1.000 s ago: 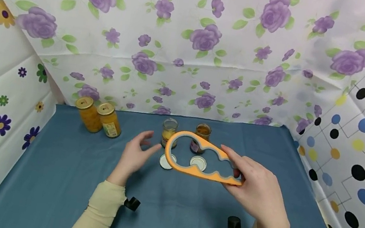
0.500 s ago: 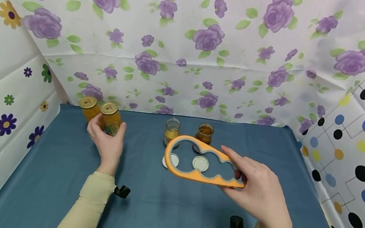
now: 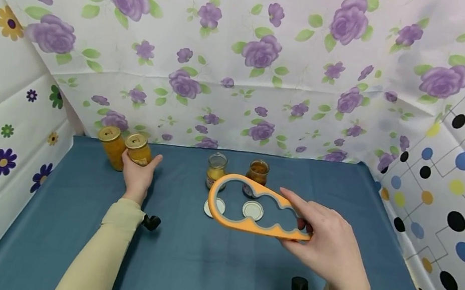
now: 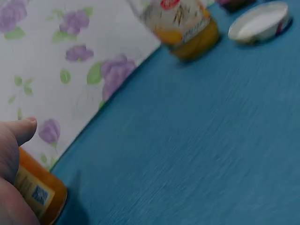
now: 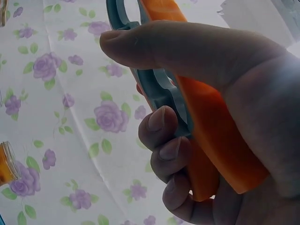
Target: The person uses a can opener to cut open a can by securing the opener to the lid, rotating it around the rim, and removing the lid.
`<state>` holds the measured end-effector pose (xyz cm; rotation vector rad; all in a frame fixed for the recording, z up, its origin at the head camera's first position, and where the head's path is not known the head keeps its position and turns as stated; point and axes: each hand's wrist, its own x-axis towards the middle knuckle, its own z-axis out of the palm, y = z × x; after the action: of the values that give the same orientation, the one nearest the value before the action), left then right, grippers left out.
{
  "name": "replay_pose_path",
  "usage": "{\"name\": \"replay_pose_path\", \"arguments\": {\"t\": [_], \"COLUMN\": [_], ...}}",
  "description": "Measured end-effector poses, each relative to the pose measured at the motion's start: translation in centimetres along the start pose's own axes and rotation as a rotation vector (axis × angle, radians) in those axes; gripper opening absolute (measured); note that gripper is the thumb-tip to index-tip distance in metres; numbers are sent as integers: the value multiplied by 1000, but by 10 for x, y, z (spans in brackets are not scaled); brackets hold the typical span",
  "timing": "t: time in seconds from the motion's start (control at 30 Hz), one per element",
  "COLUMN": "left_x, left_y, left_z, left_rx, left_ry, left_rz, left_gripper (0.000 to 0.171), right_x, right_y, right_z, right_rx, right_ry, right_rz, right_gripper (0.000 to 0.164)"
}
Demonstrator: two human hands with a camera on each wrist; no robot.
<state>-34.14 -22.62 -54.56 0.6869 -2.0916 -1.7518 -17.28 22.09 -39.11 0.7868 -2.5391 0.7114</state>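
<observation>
Two full jars with gold lids stand at the back left. My left hand (image 3: 137, 178) is at the right-hand jar (image 3: 138, 144), covering its lower front, with the fingertips along its left side. The thumb stands out straight to the jar's right, apart from it; in the left wrist view the jar's orange side and label (image 4: 35, 193) show beside the thumb. My right hand (image 3: 329, 241) grips an orange jar opener (image 3: 253, 227) with a grey scalloped inner edge, held above the table. In the right wrist view its fingers curl round the handles (image 5: 211, 117).
The other full jar (image 3: 113, 149) stands close left of the one at my hand. Two lidless jars, one yellow (image 3: 215, 173) and one brown (image 3: 257, 173), stand behind the opener. Two white lids, a left (image 3: 208, 207) and a right (image 3: 253, 211), lie before them on the blue cloth (image 3: 194, 271).
My left hand has moved left from beside the yellow jar to the right-hand full jar, then lower against it. My right hand and the jar opener have stayed nearly still.
</observation>
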Motion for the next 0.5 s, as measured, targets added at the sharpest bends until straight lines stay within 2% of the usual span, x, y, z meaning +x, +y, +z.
{"name": "replay_pose_path", "arguments": {"t": [0.13,0.2,0.37,0.5], "left_x": [9,12,13,11], "left_y": [-3,-4,-7,-8], "left_z": [-1,-1,-1,-1], "left_rx": [62,91,125,129], "left_ry": [9,7,13,14], "left_rz": [17,26,69,67], "left_gripper": [87,86,82,78], "right_x": [-1,-1,0,-1], "right_y": [1,1,2,3], "right_z": [-1,-2,-3,-3], "right_rx": [-4,-7,9,25], "right_ry": [5,11,15,3], "right_rz": [4,6,-9,-25], "right_gripper": [83,83,82,84]}}
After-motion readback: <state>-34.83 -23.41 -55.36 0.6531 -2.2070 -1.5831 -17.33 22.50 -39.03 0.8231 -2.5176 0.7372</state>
